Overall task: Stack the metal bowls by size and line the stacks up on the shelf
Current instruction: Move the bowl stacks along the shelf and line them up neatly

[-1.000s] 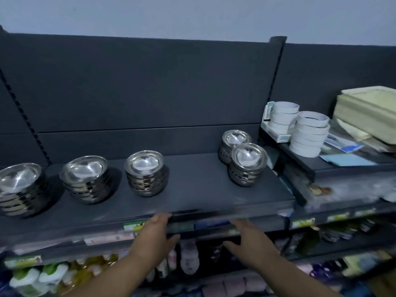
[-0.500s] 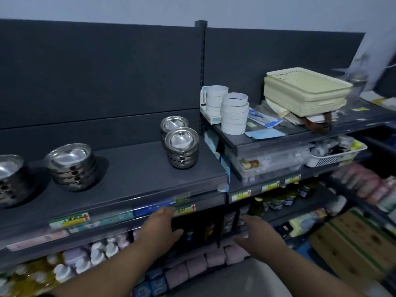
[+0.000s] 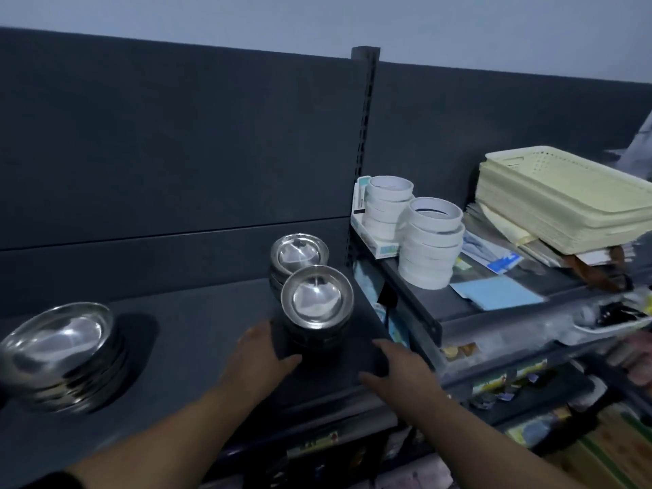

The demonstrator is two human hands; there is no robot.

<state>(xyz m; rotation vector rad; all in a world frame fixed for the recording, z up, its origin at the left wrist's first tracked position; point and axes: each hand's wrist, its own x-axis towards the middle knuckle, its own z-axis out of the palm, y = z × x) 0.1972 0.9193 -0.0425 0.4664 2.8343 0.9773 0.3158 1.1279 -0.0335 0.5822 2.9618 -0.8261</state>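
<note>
Two hands are reaching over the dark shelf (image 3: 197, 333) toward the nearer small stack of metal bowls (image 3: 317, 308). The left hand (image 3: 259, 354) is hovering just left of that stack with fingers spread wide and holding nothing; whether it is touching the bowls is unclear. The right hand (image 3: 398, 365) is lying open and empty near the shelf's right front corner. Another small bowl stack (image 3: 299, 254) is sitting just behind the first. One larger bowl stack (image 3: 61, 354) is standing well apart at the left. Rolls of white tape (image 3: 428, 241) and cream baskets (image 3: 564, 199) are occupying the neighbouring shelf.
</note>
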